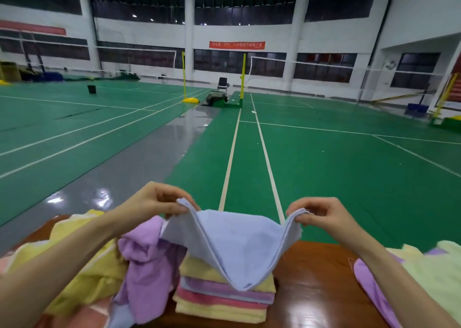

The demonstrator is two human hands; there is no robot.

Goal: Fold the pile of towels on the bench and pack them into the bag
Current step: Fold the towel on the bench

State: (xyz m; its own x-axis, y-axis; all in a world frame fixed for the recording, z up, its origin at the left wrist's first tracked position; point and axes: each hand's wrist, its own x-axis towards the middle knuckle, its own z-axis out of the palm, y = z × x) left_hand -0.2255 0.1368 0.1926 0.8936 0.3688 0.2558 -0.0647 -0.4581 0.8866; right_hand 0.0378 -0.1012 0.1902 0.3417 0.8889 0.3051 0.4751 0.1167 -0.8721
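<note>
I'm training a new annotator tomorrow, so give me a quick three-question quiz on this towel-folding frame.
1. True or false: the left hand and the right hand each pinch a corner of the blue towel.
2. Multiple choice: the blue towel's lowest tip hangs over A) the folded stack, B) the green floor, C) a black chair.
3. Fill in: the folded stack rests on a brown wooden ____.

Key: 1 true; 2 A; 3 bench.
</note>
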